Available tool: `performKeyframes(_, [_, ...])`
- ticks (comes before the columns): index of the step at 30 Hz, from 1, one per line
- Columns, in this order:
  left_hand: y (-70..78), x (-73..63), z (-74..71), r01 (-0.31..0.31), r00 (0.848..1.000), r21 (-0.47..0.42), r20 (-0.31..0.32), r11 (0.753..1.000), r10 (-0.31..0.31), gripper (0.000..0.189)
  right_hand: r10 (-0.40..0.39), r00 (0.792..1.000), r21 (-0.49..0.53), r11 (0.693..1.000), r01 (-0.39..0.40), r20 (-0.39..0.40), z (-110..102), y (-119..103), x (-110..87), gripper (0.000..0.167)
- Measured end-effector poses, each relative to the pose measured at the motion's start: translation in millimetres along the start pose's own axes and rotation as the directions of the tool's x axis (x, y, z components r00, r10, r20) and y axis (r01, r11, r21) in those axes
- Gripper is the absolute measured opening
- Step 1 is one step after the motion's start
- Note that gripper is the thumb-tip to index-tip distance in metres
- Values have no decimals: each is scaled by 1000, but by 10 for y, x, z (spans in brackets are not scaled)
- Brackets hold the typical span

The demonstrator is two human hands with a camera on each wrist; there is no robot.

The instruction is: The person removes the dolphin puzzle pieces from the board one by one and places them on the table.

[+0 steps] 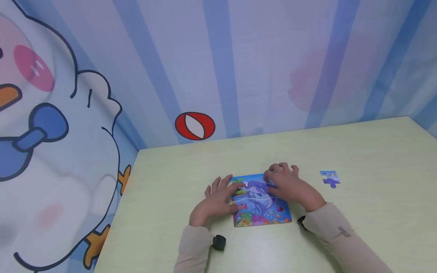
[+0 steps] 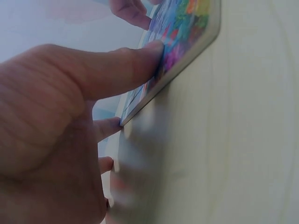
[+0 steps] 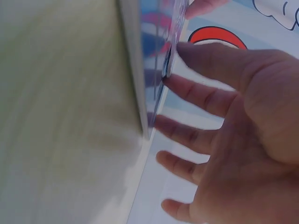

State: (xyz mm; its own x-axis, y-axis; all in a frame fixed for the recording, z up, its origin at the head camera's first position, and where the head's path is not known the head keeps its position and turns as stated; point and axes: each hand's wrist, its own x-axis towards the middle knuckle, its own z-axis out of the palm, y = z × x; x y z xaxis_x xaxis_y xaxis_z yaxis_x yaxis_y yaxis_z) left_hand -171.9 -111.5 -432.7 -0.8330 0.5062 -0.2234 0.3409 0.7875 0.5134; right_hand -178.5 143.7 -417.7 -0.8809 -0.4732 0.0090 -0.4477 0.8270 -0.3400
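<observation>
A dolphin jigsaw puzzle [image 1: 258, 220] in a flat board lies in front of me, with both hands on it. My left hand [image 1: 216, 203] spans its left side. In the left wrist view the thumb [image 2: 126, 70] presses the picture near the edge, and a forefinger touches the board's rim. My right hand [image 1: 288, 185] reaches over the upper right part. The right wrist view shows its thumb and forefinger [image 3: 201, 94] touching the puzzle beside a dark piece edge, other fingers spread. To the right lies a loose puzzle piece [image 1: 330, 179], blue and purple.
The pale wooden table [image 1: 375, 159] reaches back to a striped blue cloth wall [image 1: 266, 68]. A large printed cartoon bird [image 1: 61, 163] covers the cloth at the left, and a red-and-white ball [image 1: 195, 126] is printed behind the table.
</observation>
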Motion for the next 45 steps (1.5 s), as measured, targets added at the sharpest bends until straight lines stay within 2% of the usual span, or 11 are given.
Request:
performKeyframes(6, [17,-11,-13,-18,1000,-43,-2,999,18,48,42,999,-15,999,-42,9,-5,-54,57,9])
performKeyframes(13, [64,-17,-8,-9,1000,-58,22,998,10,49,46,999,-49,998,-46,-2,-8,-63,98,9])
performKeyframes(20, [73,-22,-2,0,1000,-69,29,998,2,51,19,998,-62,998,-23,-60,-1,-73,118,10])
performKeyframes(26, [62,-17,4,-4,1000,-74,25,997,6,49,-26,995,-117,993,14,-101,25,-64,135,15])
performKeyframes(31, [60,-7,9,-10,1000,-71,21,997,12,48,-32,991,-153,988,12,-130,36,-57,141,14])
performKeyframes(38, [64,-13,6,-11,1000,-84,24,996,13,49,0,994,-110,994,-13,-112,-4,-20,123,13])
performKeyframes(45, [68,-27,-4,-15,1000,-81,24,997,17,50,16,992,-46,999,-21,-121,-137,23,56,13])
